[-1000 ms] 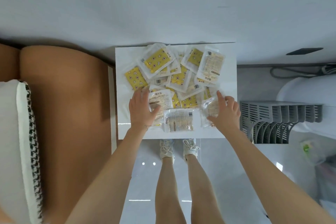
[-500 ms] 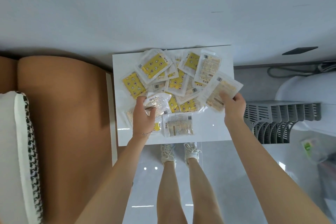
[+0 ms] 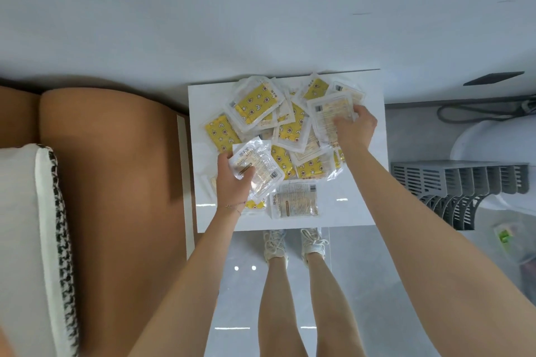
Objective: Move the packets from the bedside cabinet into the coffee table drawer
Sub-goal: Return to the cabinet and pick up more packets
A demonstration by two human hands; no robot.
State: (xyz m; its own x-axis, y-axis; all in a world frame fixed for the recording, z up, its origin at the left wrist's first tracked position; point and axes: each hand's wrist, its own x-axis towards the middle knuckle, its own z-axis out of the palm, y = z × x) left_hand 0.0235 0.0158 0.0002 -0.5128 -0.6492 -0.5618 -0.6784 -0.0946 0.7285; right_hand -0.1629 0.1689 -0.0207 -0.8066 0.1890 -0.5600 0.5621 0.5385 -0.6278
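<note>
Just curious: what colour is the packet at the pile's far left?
The packet is yellow with small stars; head view.

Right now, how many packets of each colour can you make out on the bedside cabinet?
Yellow packets: at least 6
Pale printed packets: at least 4, one held in the left hand, one in the right hand
Total: at least 10; the heap overlaps, so more may be hidden.

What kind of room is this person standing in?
Probably a room at home, maybe a bedroom: a small white cabinet heaped with packets stands against the wall, beside brown padded furniture and a cushion.
</note>
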